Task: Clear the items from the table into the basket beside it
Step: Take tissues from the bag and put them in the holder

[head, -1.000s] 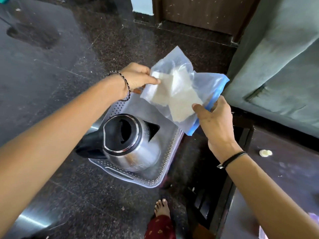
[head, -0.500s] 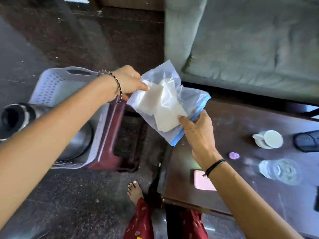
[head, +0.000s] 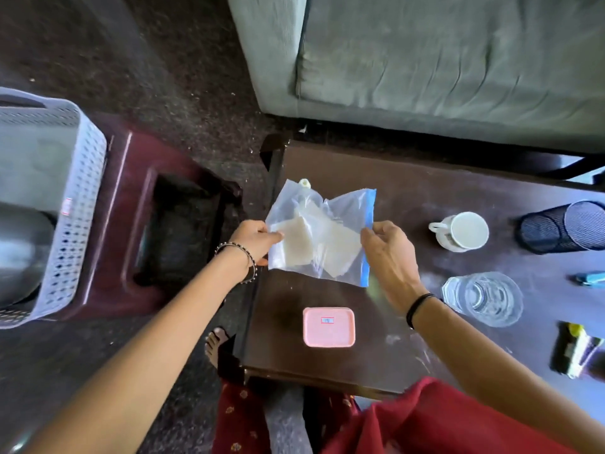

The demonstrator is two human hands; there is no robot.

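Observation:
A clear zip bag (head: 322, 234) with white folded sheets inside and a blue seal strip hangs over the left end of the dark wooden table (head: 409, 198). My left hand (head: 257, 239) pinches its left edge and my right hand (head: 389, 253) grips its right edge by the seal. The pale perforated basket (head: 77, 204) stands on a maroon plastic stool (head: 131, 204) at the far left, with a steel kettle (head: 19, 247) inside it. On the table lie a pink lidded box (head: 329, 326), a white cup (head: 463, 231), a glass bowl (head: 483, 298) and a black mesh holder (head: 563, 226).
A grey sofa (head: 442, 60) runs along the table's far side. A blue object (head: 591, 278) and a black-and-yellow item (head: 574, 353) lie at the table's right edge. A small pale cap (head: 304, 183) sits behind the bag. My bare foot (head: 216, 342) is on the dark floor between stool and table.
The view has swung right from the basket to the table. Both hands carried the zip bag from above the basket to above the table's left end.

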